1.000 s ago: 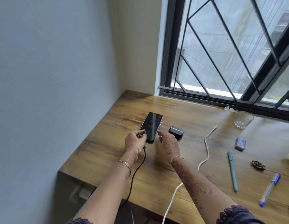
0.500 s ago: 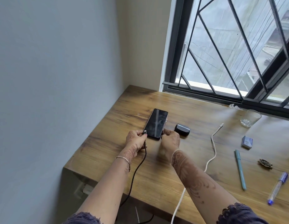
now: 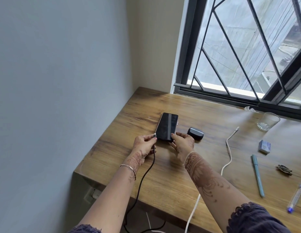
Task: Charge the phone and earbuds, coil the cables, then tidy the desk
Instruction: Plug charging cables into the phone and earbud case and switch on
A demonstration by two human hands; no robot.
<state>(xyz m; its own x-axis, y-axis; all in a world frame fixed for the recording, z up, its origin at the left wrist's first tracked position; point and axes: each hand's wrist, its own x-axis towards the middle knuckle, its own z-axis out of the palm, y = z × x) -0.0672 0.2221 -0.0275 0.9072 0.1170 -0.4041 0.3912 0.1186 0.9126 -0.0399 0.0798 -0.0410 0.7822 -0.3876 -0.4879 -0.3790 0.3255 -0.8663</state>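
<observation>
A black phone (image 3: pixel 167 125) lies screen up on the wooden desk (image 3: pixel 146 105). My left hand (image 3: pixel 144 146) pinches the plug of a black cable (image 3: pixel 146 174) right at the phone's near left corner. The cable runs back over the desk's front edge. My right hand (image 3: pixel 182 144) grips the phone's near right corner, thumb on the screen. A dark earbuds case (image 3: pixel 195 133) sits closed just right of the phone. A white cable (image 3: pixel 228 158) snakes across the desk, its plug end free.
Right of the white cable lie a glass (image 3: pixel 268 121), a small blue box (image 3: pixel 264 146), a teal pen (image 3: pixel 257 175), a dark hair clip (image 3: pixel 284 169) and a blue-capped pen (image 3: pixel 297 196). A wall socket (image 3: pixel 92 194) sits under the desk's left end. The wall stands close on the left.
My right hand has closed onto the phone's near corner. My left hand has brought the black plug closer to the phone's near edge. The view has shifted slightly.
</observation>
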